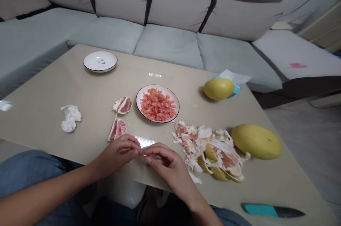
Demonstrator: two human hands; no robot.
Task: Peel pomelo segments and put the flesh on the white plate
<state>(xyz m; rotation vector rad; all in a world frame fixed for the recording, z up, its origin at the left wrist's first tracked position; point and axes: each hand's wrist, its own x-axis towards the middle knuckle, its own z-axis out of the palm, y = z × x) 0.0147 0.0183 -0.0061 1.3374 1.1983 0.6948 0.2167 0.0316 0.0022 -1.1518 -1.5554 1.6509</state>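
Note:
My left hand [119, 154] and my right hand [168, 166] meet at the table's near edge, fingertips almost touching. Both are closed in a pinch on a small pinkish piece of pomelo flesh [146, 155], mostly hidden by the fingers. Just beyond my left hand lie two pomelo segments [118, 128] [124, 105] with red flesh and white membrane. Farther up, a dark-rimmed white plate [137, 104] holds a heap of peeled red pomelo flesh [158, 105]. To the right of my right hand spreads a pile of pomelo peel and membrane [213, 149].
Two whole yellow pomelos [218, 89] [256, 141] sit on the right, the farther one by a blue-and-white packet [236, 80]. A teal-handled knife [274, 210] lies at the near right. Crumpled tissue [70, 117] and a second plate [100, 61] are on the left. A sofa [170, 43] stands behind.

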